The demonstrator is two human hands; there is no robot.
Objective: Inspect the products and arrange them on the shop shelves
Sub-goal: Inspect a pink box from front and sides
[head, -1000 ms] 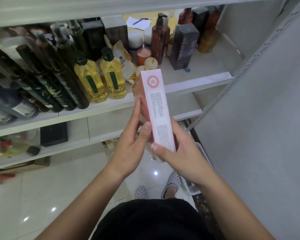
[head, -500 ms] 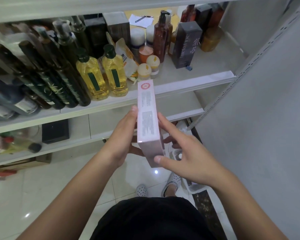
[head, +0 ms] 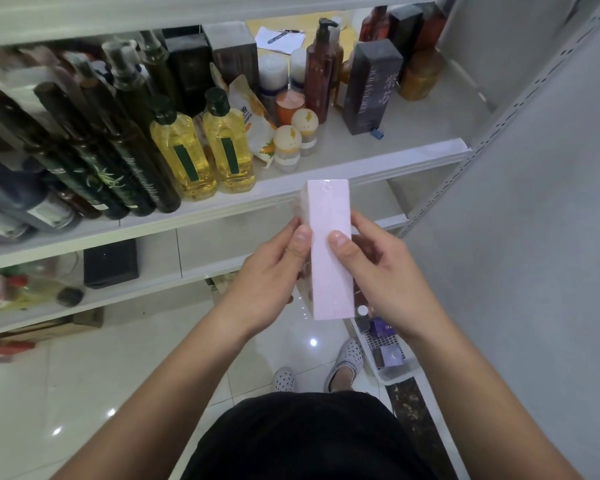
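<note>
Pink carton (head: pixel 329 247), long and wrapped in clear film, is held in front of the shelf edge (head: pixel 378 164), below the level of the stocked shelf and above the floor; both hands grip it; left hand (head: pixel 271 275) pinches the left side with the thumb laid on the upper face; right hand (head: pixel 381 271) pinches the right side likewise, fingers curled underneath. Face now presented is plain pink, no print legible.

Step in hand, by judgement: inspection by turning the carton. To do it well, rotate on the long axis with fingertips only; check each face, the corners and the film for tears or dents; keep thumbs off the seams; hold it clear of the yellow oil bottles (head: pixel 205 147) and the small capped jars (head: pixel 293 140) at the shelf front. Free space lies right of those jars, ahead of the dark box (head: pixel 371 88); a likely spot, set upright.

Against the earlier frames: the printed face with the red seal has turned out of view; the carton sits lower and flatter; thumbs have moved on top.
</note>
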